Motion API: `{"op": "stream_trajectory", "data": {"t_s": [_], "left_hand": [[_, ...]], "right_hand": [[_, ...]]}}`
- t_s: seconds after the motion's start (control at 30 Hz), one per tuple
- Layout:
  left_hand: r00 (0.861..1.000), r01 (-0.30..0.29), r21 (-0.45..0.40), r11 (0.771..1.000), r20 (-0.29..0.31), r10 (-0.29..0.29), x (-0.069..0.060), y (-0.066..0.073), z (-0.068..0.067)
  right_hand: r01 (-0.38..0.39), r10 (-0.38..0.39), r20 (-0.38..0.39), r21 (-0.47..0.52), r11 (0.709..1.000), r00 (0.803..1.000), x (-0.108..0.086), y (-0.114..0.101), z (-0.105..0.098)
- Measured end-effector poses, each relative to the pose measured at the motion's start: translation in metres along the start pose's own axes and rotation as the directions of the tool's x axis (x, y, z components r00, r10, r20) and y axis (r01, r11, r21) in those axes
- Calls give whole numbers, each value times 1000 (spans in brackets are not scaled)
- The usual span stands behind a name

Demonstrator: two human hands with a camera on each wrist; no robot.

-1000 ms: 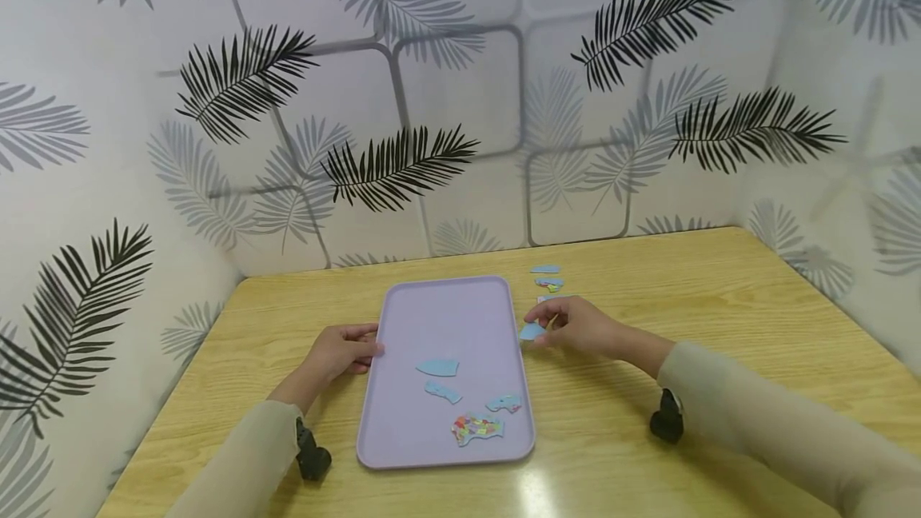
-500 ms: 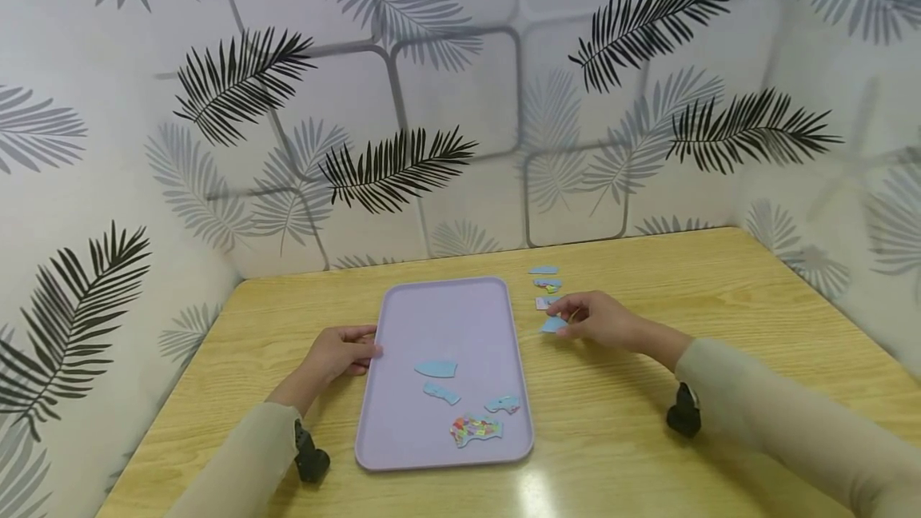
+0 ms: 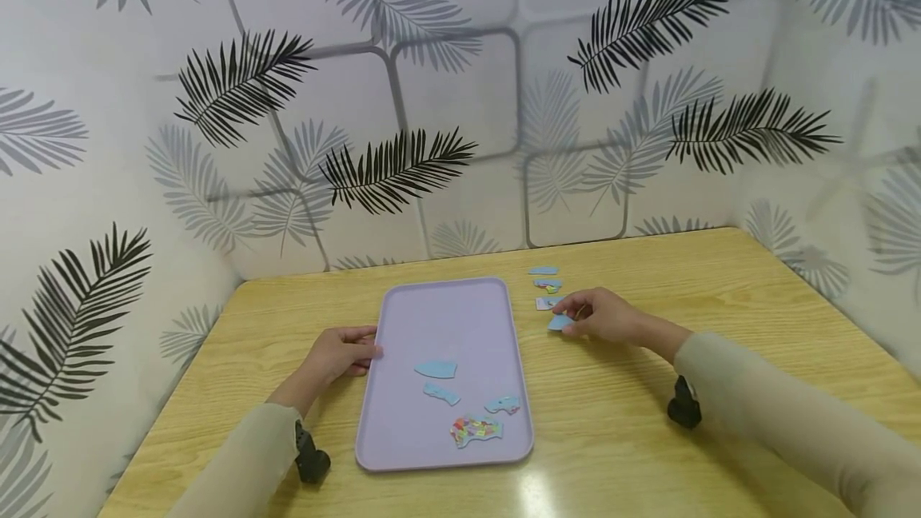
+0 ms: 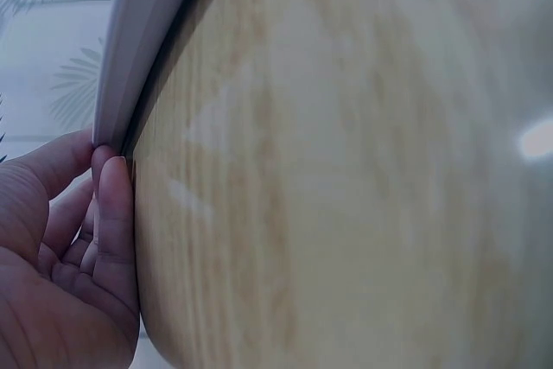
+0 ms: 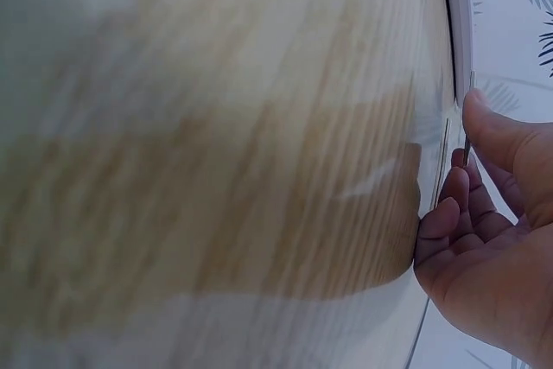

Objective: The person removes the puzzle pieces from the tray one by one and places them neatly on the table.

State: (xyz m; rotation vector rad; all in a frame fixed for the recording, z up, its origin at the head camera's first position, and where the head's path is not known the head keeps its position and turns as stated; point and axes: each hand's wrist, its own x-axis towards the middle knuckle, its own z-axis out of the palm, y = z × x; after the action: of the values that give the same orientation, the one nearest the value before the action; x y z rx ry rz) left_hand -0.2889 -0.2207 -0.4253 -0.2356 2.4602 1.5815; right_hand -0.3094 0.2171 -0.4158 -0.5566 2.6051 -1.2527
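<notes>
My left hand (image 3: 344, 352) pinches the left rim of a lilac tray (image 3: 446, 306), thumb on top. In the left wrist view the fingertips (image 4: 112, 183) meet the tray's edge (image 4: 143, 41). Beyond the tray's right side, my right hand (image 3: 603, 316) holds a light blue puzzle piece (image 3: 558, 323) between thumb and fingers, low over the table. Seen edge-on in the right wrist view, that piece (image 5: 469, 123) is a thin sliver. On the tray lie a blue pointed piece (image 3: 436, 369), a narrow piece (image 3: 441, 393), a small patterned piece (image 3: 503, 404) and a larger multicoloured piece (image 3: 476, 430).
More puzzle pieces form a column right of the tray: a blue strip (image 3: 543, 270), a coloured piece (image 3: 548, 284) and a partly covered piece (image 3: 545, 304). The wooden table (image 3: 647, 422) ends at a leaf-patterned wall covering (image 3: 475, 206).
My right hand has moved right, away from the tray's edge, carrying the blue puzzle piece to the near end of the column. My left hand stays on the tray.
</notes>
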Motion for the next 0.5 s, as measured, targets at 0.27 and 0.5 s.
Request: {"op": "stream_trajectory", "data": {"t_s": [0.27,0.5], "left_hand": [[1000,0,-7,1000,5,0,-1,0,1],[1000,3,-9,1000,2,-3,1,-1,0]], "right_hand": [[-1,1,1,-60,998,1000,4,2,-1],[13,-12,6,-77,997,1000,8,4,0]]}}
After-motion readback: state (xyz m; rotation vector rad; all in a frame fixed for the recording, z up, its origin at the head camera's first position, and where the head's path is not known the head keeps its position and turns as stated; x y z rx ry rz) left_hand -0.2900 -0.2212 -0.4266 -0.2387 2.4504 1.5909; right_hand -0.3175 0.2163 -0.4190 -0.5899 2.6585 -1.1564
